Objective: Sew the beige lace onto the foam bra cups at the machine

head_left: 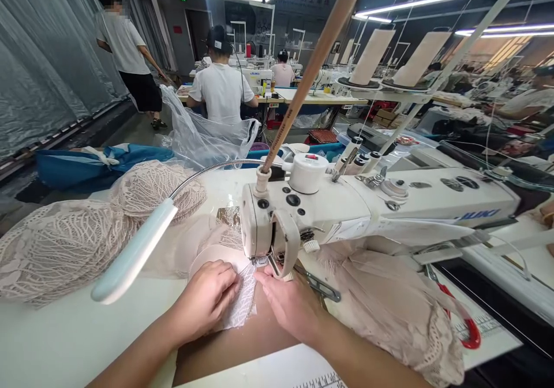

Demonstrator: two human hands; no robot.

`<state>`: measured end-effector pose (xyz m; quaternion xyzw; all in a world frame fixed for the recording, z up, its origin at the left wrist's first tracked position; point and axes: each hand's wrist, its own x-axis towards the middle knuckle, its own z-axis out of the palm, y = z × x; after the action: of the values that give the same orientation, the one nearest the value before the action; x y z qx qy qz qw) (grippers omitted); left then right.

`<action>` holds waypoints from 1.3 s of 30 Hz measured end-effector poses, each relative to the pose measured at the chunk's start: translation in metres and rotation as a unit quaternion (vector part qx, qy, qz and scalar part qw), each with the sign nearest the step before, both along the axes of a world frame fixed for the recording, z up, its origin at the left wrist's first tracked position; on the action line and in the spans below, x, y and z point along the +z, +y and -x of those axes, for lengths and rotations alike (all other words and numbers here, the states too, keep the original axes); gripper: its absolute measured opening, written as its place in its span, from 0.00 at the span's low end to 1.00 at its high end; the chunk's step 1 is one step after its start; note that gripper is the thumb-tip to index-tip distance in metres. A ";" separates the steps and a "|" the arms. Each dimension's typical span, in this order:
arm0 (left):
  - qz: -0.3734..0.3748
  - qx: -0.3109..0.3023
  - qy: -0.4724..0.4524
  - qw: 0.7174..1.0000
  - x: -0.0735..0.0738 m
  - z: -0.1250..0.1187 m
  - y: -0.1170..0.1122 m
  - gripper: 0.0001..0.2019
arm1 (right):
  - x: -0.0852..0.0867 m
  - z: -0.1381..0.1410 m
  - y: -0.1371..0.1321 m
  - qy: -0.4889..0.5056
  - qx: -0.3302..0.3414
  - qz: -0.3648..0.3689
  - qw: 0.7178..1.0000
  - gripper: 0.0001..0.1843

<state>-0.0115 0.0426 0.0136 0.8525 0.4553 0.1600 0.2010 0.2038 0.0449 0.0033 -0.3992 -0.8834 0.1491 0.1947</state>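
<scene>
A pale pink lace bra cup [243,301] lies under the presser foot of a white sewing machine [270,226]. My left hand [212,293] rests on its left side, fingers curled and pressed into the fabric. Close to the presser foot, my right hand [292,307] has its thumb and index fingertips together at the right edge of the lace. Part of that hand's fingers is hidden behind the machine's needle guard. More sheer fabric of the same colour spreads behind the left hand.
Stacked lace cups [64,243] lie at the left under a bendable lamp [134,252]. Beige lace garments [385,301] pile up at the right, beside red-handled scissors [470,330]. Thread cones [372,56] stand behind. A person [223,88] sits ahead; another person [130,47] is on foot at the left.
</scene>
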 end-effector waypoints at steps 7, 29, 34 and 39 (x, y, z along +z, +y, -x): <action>0.042 0.009 -0.027 0.999 0.003 0.003 0.001 0.13 | 0.004 0.000 0.001 -0.041 0.044 -0.022 0.998 0.16; 0.039 -0.050 -0.018 0.998 0.004 0.008 0.001 0.11 | 0.003 -0.003 0.002 -0.037 0.033 -0.020 0.999 0.17; -0.011 -0.060 0.029 0.998 0.001 0.006 -0.001 0.08 | 0.010 -0.002 0.002 -0.082 0.049 -0.014 0.995 0.17; -0.102 -0.140 0.054 0.983 -0.002 0.002 0.003 0.16 | 0.007 -0.002 0.000 -0.076 0.050 -0.019 0.996 0.17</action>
<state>-0.0131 0.0453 0.0118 0.9312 0.3231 0.1296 0.1082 0.2059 0.0453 0.0099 -0.3611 -0.9172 0.1106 0.1268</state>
